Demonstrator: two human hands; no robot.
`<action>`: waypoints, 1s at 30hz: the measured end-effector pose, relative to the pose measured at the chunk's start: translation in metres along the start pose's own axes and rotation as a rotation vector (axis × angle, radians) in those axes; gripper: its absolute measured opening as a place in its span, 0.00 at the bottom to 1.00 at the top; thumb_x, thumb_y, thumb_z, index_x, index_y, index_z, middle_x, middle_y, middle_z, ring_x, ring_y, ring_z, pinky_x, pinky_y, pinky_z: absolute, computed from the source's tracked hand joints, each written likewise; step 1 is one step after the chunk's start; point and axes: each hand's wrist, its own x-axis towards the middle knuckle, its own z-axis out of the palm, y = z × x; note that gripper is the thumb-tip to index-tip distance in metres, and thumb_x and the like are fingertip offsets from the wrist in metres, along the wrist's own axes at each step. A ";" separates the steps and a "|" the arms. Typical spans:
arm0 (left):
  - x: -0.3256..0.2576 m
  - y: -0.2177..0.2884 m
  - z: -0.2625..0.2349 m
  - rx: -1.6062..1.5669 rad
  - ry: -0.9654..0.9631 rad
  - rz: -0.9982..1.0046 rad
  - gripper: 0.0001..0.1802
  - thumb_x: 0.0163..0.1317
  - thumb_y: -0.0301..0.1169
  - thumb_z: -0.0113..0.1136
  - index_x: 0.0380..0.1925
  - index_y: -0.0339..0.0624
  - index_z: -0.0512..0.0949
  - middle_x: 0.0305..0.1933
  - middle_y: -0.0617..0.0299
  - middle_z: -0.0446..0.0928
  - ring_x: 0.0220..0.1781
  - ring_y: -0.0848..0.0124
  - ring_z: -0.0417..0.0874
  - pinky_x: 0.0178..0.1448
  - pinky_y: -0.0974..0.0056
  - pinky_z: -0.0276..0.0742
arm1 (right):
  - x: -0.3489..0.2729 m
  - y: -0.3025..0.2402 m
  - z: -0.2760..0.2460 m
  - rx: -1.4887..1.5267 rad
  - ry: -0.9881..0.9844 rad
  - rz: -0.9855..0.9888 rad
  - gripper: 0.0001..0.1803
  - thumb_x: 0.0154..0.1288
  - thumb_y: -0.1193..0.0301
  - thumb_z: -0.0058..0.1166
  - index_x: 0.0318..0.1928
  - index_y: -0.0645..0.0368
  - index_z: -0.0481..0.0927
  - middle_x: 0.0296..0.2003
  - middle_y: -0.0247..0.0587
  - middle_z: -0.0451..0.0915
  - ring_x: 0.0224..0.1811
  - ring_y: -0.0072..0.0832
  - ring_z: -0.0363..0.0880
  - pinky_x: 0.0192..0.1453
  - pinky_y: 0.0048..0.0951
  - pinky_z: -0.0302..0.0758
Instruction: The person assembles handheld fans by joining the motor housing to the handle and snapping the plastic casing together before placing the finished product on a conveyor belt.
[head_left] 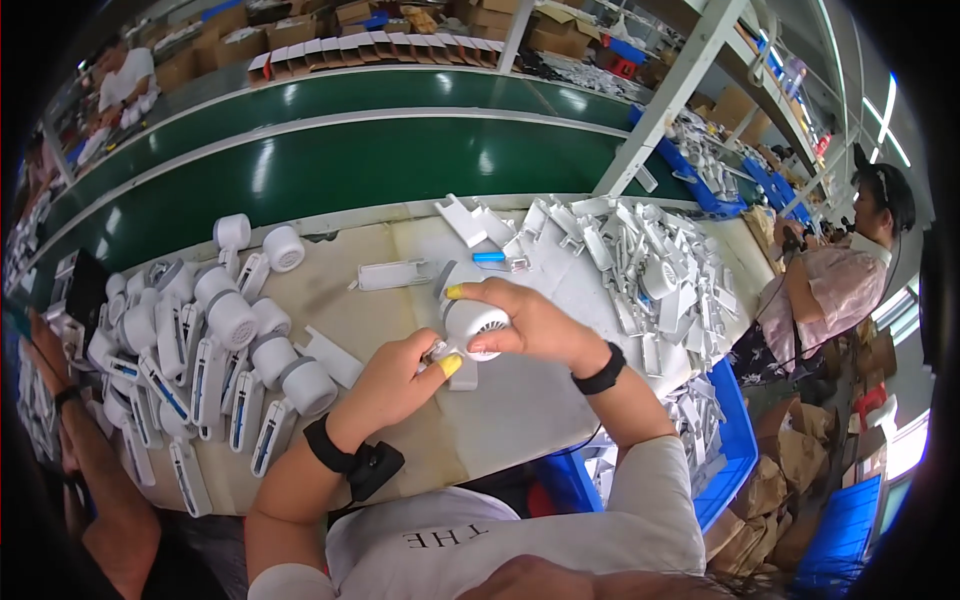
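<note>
Above the middle of the worktable, my two hands hold a white handheld fan (468,322) with a round, slotted head. My right hand (525,318) wraps around the head, thumb near the grille. My left hand (392,378) pinches at the lower side, by the handle joint; its fingertips are partly hidden. Yellow covers sit on some fingertips. Just beyond lie a white handle shell (392,274) and a blue battery cell (488,257) with a small part beside it. Many similar fans (228,318) are heaped on the left, several with open handles showing blue inside.
Loose white handle shells (640,265) are piled at the right. Below them, a blue bin (738,440) holds more parts. A green conveyor (350,160) runs behind the worktable (400,455). A co-worker's arm (90,450) reaches in at left; another person (835,275) works at right.
</note>
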 end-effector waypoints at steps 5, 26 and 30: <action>0.001 -0.010 0.004 -0.591 -0.061 -0.067 0.13 0.61 0.34 0.52 0.40 0.35 0.72 0.32 0.57 0.79 0.30 0.70 0.80 0.32 0.66 0.74 | -0.007 0.045 0.003 0.690 -0.080 0.235 0.38 0.66 0.42 0.29 0.56 0.66 0.69 0.46 0.42 0.76 0.43 0.29 0.76 0.47 0.28 0.73; 0.002 -0.008 -0.048 -0.945 0.384 0.141 0.17 0.63 0.37 0.51 0.48 0.40 0.70 0.46 0.55 0.78 0.46 0.69 0.81 0.20 0.82 0.62 | 0.083 0.002 0.025 -0.374 0.374 -0.083 0.39 0.44 0.77 0.58 0.61 0.51 0.60 0.39 0.41 0.71 0.36 0.34 0.76 0.37 0.29 0.75; 0.010 -0.009 -0.049 -0.902 0.367 0.132 0.17 0.64 0.38 0.51 0.49 0.42 0.69 0.47 0.55 0.78 0.46 0.69 0.81 0.20 0.82 0.62 | 0.008 0.033 -0.023 0.618 0.632 0.172 0.40 0.48 0.84 0.54 0.63 0.52 0.56 0.43 0.38 0.70 0.38 0.26 0.75 0.39 0.26 0.74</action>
